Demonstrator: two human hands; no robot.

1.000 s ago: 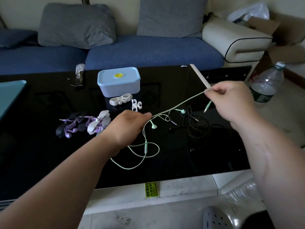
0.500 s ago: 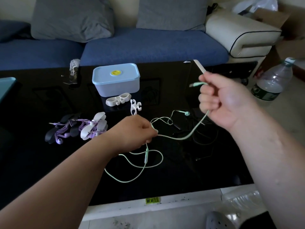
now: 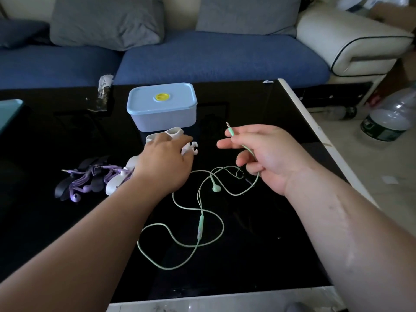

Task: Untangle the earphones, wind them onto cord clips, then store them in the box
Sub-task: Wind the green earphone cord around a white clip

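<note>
Two hands, left (image 3: 165,163) outstretched, right (image 3: 267,158) pinching plug (image 3: 230,131)

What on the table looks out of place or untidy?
A torn, crumpled wrapper lies on the black table left of the blue box; it looks like litter. Nothing looks spilled or broken.

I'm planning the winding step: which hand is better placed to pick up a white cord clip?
Left. The left hand is at the white cord clips; the right hand pinches the green earphones near the plug.
</note>
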